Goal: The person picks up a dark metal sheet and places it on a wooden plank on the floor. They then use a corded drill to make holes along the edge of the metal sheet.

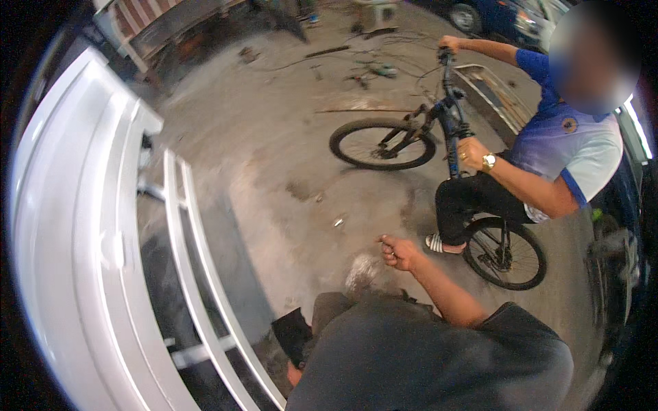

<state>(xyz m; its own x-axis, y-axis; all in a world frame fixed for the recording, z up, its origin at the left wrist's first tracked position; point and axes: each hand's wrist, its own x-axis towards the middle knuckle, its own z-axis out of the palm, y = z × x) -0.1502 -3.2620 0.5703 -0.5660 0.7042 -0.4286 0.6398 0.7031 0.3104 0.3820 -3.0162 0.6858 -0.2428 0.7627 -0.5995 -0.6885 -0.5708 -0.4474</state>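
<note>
We read this as a pause b/w handling steps, prob. w/ a gesture; no tool in use that we can see. R hand is out front over the floor, part-open: fingers loosely curled, index poking fwd, nothing seen in it, touching nothing. L hand mostly hidden by our torso; only a bit shows, just under the black item. Can't tell if it grips that or is open.

Next move, our judgement: calls for a sure L hold on the item, kept clear of the rails, and R hand kept out of the bike's way.

Item: flat-looking, matte blk, angular corners, tilted, no detail visible; exact kind unclear. Pos.: low, at our L side, b/w torso and rails.

Surroundings: white panel far L, glossy, ridged, rails alongside. Rider on bike to our R, both hands on the bars, front wheel pointing L. Small shiny bit on floor ahead of R hand, apart from it.
</note>
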